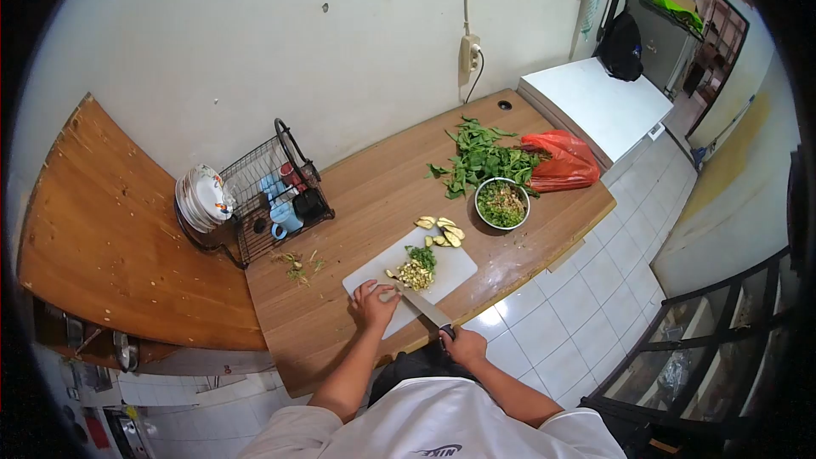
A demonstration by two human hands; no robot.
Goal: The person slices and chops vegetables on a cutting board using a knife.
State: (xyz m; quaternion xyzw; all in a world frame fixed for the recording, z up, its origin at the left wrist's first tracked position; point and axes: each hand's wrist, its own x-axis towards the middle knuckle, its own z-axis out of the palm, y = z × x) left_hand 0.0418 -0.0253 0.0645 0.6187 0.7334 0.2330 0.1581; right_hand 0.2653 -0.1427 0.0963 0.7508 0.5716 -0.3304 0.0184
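Observation:
My right hand (464,347) grips the dark handle of a kitchen knife (423,306), whose blade points up and left over the white cutting board (459,268). Near the blade's tip, my left hand (376,303) rests at the board's left part, its fingers bent together; whatever they hold is too small to make out. Pale chopped pieces (415,275) lie in a heap just beyond the blade. Chopped green leaves (422,257) touch that heap. Several pale, dark-skinned vegetable slices (450,235) sit at the board's far right corner.
A bowl of chopped greens (501,204) stands right of the board, before loose leafy greens (480,153) and a red plastic bag (565,161). Left are a wire dish rack (263,174) with cups, stacked plates (202,197) and plant scraps (297,268). The table edge (544,262) runs nearby.

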